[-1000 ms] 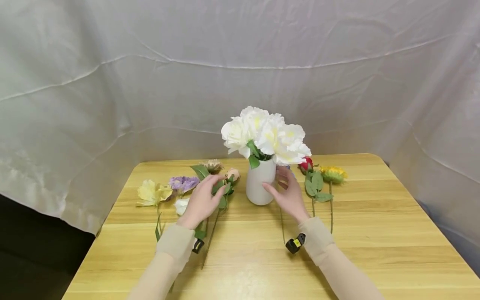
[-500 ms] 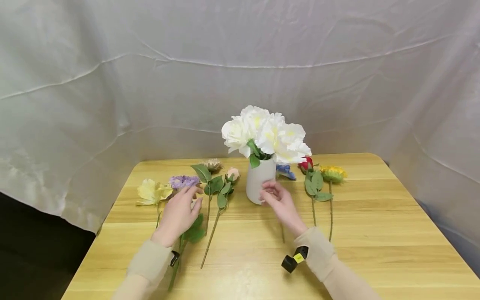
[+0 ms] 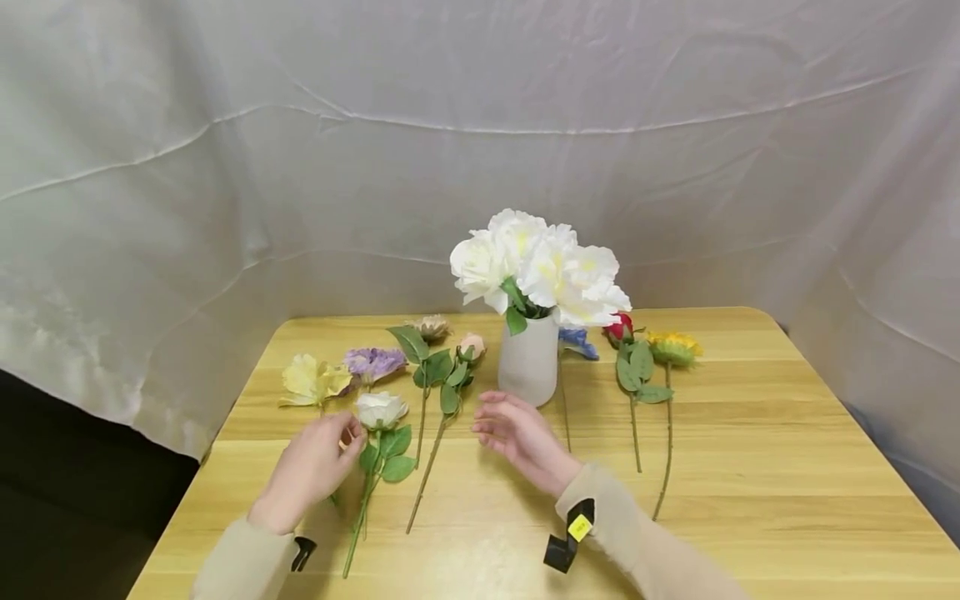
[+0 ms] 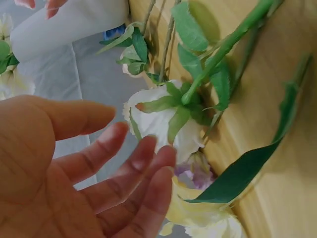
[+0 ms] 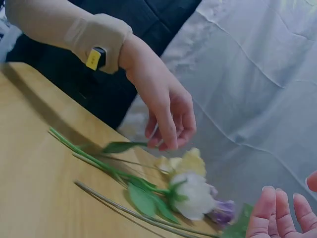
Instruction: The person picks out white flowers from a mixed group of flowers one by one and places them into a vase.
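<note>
My left hand [image 3: 313, 465] hovers just left of a white rose [image 3: 381, 410] lying on the table. Its fingers are loosely bent and hold nothing; in the left wrist view the rose's underside and sepals [image 4: 171, 106] show beyond the fingertips. Low in front of a pale vase [image 3: 528, 367] is my right hand [image 3: 522, 435], fingers relaxed and nothing held. Large white flowers [image 3: 551, 265] fill the vase. In the right wrist view, the right fingertips [image 5: 261, 210] appear at the lower right corner.
Yellow [image 3: 309, 379], purple [image 3: 372, 363] and pale pink [image 3: 472, 345] flowers lie on the left. A blue flower [image 3: 577, 342] sits behind the vase; a red rose [image 3: 619, 327] and a sunflower [image 3: 675, 347] lie to its right. Grey cloth [image 3: 390, 183] hangs behind the table.
My left hand has moved left and toward me, away from the pink rose's stem, uncovering the white rose. The right hand has come off the vase's side, leftward and nearer.
</note>
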